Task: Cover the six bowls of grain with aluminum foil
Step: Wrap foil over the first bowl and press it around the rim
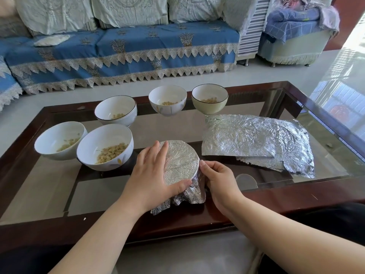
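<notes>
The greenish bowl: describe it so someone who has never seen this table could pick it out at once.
Start at the glass-topped coffee table and find the stack of foil sheets on its right side. Just beyond the stack's far left corner, at the right end of the far row, stands the greenish bowl. Its outside is pale green with a dark rim, unlike its white neighbours.

So the foil-wrapped bowl (180,167) sits near the front edge of the counter (296,196), about the middle. Two open bowls (104,146) (60,140) are just left of it, touching each other. Three more (116,110) (167,99) (210,98) run along the back edge. The stack of foil sheets (256,141) lies toward the right side. A sofa (122,54) stands behind the counter.
</notes>
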The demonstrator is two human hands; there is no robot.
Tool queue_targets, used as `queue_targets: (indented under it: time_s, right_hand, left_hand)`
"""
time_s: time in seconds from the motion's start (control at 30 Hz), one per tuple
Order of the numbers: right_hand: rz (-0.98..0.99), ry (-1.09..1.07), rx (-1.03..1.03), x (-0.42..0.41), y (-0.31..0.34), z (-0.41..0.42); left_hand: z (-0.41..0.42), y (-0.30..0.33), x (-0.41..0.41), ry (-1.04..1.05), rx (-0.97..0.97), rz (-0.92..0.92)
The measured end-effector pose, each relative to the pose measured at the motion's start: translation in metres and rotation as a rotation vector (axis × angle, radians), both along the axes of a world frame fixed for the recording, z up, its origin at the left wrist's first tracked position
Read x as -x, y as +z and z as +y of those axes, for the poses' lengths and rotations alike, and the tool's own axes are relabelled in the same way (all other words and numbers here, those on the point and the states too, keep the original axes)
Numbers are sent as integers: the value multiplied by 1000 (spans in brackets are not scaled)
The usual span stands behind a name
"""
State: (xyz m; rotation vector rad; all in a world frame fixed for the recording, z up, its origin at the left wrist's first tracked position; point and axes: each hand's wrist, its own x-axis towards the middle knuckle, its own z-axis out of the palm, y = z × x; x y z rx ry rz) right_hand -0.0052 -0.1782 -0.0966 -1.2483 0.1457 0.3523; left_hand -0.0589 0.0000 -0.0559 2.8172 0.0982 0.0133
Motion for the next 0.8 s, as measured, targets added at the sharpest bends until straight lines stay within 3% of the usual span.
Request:
queue_targets:
  time_s: [0.53,0.7,0.8]
  right_hand:
    - [149,-53,-182,-2,10,18]
    - [129,-101,-122,-4,9,23]
    - [47,-158,29,-5,5,24]
  left_hand:
    - [-5,-2,-1,36,-71,-10]
    - [-7,-4,-2,65,-70,-23]
    - [-9,-4,-2,79,-79,-22]
